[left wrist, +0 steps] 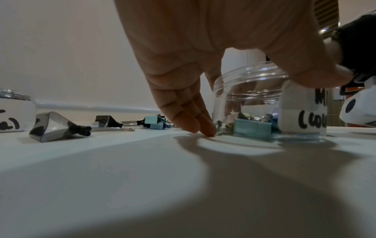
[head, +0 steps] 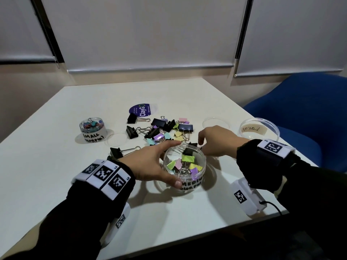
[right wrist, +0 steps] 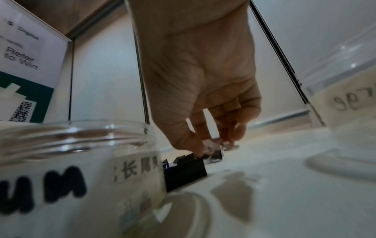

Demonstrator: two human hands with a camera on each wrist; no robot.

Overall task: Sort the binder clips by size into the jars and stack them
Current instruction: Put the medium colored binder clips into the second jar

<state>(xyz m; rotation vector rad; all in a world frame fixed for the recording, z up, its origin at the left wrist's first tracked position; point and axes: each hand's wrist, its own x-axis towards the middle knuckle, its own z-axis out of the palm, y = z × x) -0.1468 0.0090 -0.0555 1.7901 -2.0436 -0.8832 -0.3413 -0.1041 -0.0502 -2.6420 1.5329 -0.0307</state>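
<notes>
Sorting is mid-way — the clear round plastic jar marked "medium" (head: 184, 167) stands near the front edge of the white tabletop (head: 56, 184), already holding green, pink and purple clips. The left hand (head: 153, 162) curls round that jar's left side, thumb on its front wall, steadying it. The right hand (head: 216, 142) reaches down just behind the jar, thumb and fingers closing on a black binder clip (right wrist: 186, 172); whether the clip is truly gripped I cannot tell. A loose pile of black and pastel binder clips (head: 165, 131) lies at the tabletop's middle. The small clear jar marked "small" (head: 92, 129) sits toward the left edge, the wide clear jar marked "large" (head: 259, 129) near the right edge. Next, I judge, the clip must be sized and dropped in its matching jar — stacking is not yet begun.
</notes>
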